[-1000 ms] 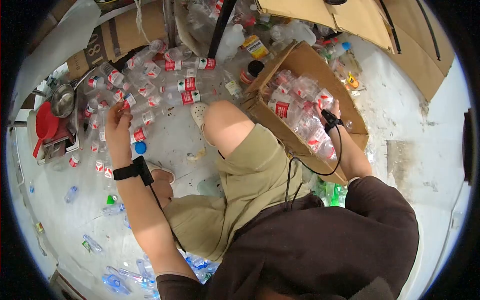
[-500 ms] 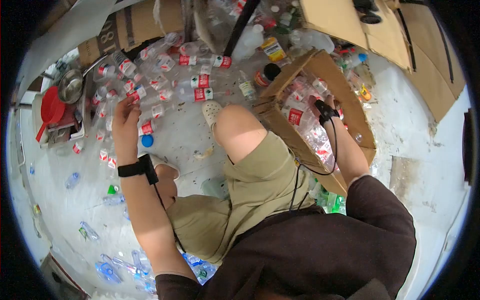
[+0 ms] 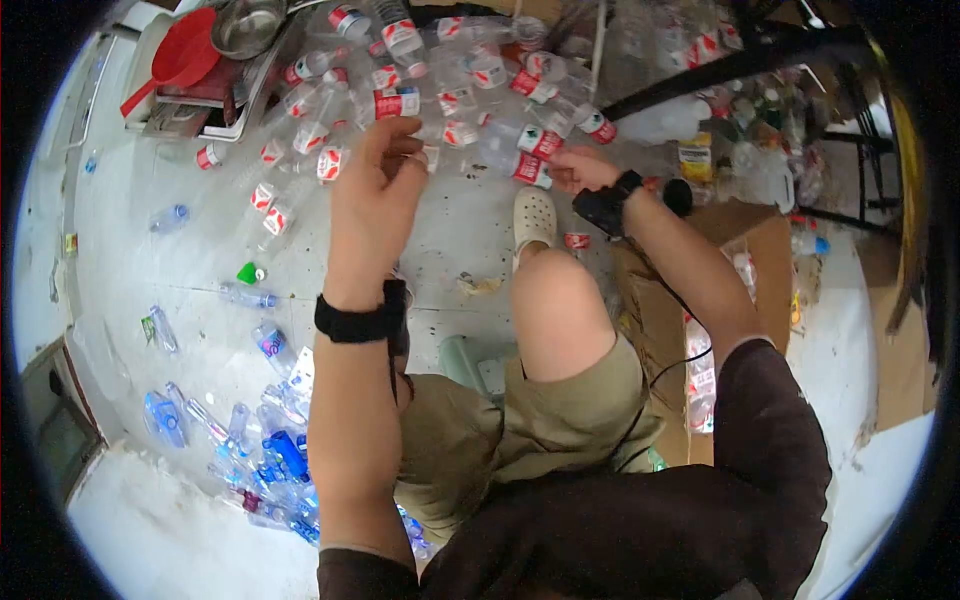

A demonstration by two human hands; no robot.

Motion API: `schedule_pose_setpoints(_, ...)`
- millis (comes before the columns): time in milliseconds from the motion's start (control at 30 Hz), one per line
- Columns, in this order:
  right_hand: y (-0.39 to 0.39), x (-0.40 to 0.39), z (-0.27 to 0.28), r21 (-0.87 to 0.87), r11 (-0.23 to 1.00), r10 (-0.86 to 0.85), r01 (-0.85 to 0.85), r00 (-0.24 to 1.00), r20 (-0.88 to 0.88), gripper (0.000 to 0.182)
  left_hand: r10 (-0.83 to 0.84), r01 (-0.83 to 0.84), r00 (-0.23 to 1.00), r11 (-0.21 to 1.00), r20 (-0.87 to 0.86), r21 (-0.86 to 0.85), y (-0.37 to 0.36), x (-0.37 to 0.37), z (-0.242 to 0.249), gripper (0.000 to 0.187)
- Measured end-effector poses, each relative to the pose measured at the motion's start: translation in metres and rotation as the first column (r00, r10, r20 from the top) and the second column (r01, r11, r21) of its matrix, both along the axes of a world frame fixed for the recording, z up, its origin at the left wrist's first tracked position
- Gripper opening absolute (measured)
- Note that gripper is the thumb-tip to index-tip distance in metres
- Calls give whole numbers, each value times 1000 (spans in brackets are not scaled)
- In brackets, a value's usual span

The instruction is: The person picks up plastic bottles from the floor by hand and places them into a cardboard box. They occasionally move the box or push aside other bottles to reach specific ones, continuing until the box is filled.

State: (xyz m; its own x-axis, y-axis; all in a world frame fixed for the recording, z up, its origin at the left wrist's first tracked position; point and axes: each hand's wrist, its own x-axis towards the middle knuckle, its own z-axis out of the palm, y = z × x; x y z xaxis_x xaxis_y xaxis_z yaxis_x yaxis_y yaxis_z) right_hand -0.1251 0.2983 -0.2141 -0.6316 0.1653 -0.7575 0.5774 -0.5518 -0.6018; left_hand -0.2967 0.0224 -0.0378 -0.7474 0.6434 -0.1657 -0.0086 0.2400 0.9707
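Over the pile of clear plastic bottles, my left hand hangs with bent fingers and the thumb apart, nothing visible in it. Just beyond its fingertips lies a bottle with a red label. My right hand reaches forward, its slightly blurred fingers right at the end of another red-labelled bottle. More bottles with red-and-white labels lie on their sides around both hands. Beside my right forearm stands an open cardboard box with labelled bottles in it, partly hidden by that arm.
A red pan and a metal pot sit at the far left. Blue-tinted bottles are heaped at the lower left. A dark bar crosses the upper right. Close by my knee is my clog.
My right hand has come out of the box and moved left to the bottles on the floor. My left hand has shifted right in the view, its fingers more bent. The camera view has turned.
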Motion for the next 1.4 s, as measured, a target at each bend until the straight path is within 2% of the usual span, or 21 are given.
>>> schedule_pose_setpoints(67, 2, -23, -50, 410, 819, 271, -402, 900, 342, 43, 44, -43, 999, 998, -32, 38, -1, -2, 0, 27)
schedule_pose_setpoints(100, 3, -29, -78, 397, 819, 288, -415, 895, 342, 43, 51, -51, 999, 999, 6, -7, -2, -2, 3, 28)
schedule_pose_setpoints(167, 4, -35, -126, 765, 126, 421, -631, 732, 535, 57, 71, -70, 997, 997, 26, -12, -2, -4, 3, 28)
schedule_pose_setpoints(267, -18, -43, -138, 739, 17, 358, -674, 694, 625, 61, 56, -55, 997, 998, 44, -21, -2, -10, 3, 28)
schedule_pose_setpoints(300, -27, -56, -119, 594, 36, 375, -803, 562, 737, 68, 22, -21, 999, 1000, 38, -21, -1, -12, 3, 28)
schedule_pose_setpoints(400, -42, -56, -124, 605, -88, 298, -791, 559, 774, 70, 19, -16, 998, 999, 65, -43, 1, -11, 5, 29)
schedule_pose_setpoints(633, -40, -46, -102, 624, -140, 275, -769, 575, 771, 68, -7, 8, 999, 1000, 41, -25, 7, -8, 3, 28)
schedule_pose_setpoints(733, -23, -42, -55, 764, -85, 271, -640, 723, 636, 64, -36, 38, 998, 999, 43, -36, 11, -4, 2, 28)
schedule_pose_setpoints(800, -7, -31, -1, 909, 312, 263, -275, 945, 196, 57, -61, 65, 996, 996, 59, -67, 11, -4, 7, 29)
schedule_pose_setpoints(833, 6, -20, 20, 919, 288, 215, -270, 953, 213, 57, -58, 58, 998, 998, 22, 13, 9, -4, 0, 29)
schedule_pose_setpoints(867, 20, -3, 41, 879, 476, 49, -40, 999, 19, 52, -58, 59, 998, 997, -18, 41, 8, -4, -2, 30)
schedule_pose_setpoints(933, 20, 36, 122, 471, 771, -314, 429, 899, -304, 41, -103, 100, 994, 992, 34, 74, 6, -7, -9, 30)
schedule_pose_setpoints(1067, 62, 193, 177, 54, 693, -651, 719, 656, -383, 38, -157, 157, 984, 988, -84, -14, 7, -4, -7, 32)
schedule_pose_setpoints(1100, 32, 202, 215, 82, 465, -823, 881, 465, -326, 38, -165, 166, 982, 986, -92, 6, 7, -4, -9, 32)
schedule_pose_setpoints(1133, 25, 235, 223, -21, 500, -790, 866, 446, -420, 40, -154, 156, 984, 988, -90, 18, 7, -3, -14, 32)
schedule_pose_setpoints(1167, 29, 276, 216, -39, 345, -892, 938, 315, -324, 43, -139, 142, 987, 990, -85, 26, 7, -1, -16, 32)
schedule_pose_setpoints(1200, 48, 353, 171, 362, 578, -639, 731, 681, -357, 46, -139, 143, 986, 989, -91, 38, 7, 1, -16, 32)
schedule_pose_setpoints(1233, 26, 349, 195, 37, 306, -923, 951, 306, -232, 47, -150, 155, 982, 987, -118, 33, 6, 3, -15, 32)
schedule_pose_setpoints(1300, 13, 379, 174, -48, 44, -976, 998, 33, -216, 44, -154, 160, 977, 987, -145, 32, 7, 4, -20, 32)
schedule_pose_setpoints(1333, 15, 401, 149, -29, 64, -976, 998, 57, -212, 41, -178, 183, 973, 983, -150, 21, 7, 1, -27, 31)
schedule_pose_setpoints(1400, -7, 392, 137, 367, 194, -935, 910, 285, -212, 44, -192, 196, 968, 981, -163, 10, 5, 2, -30, 31)
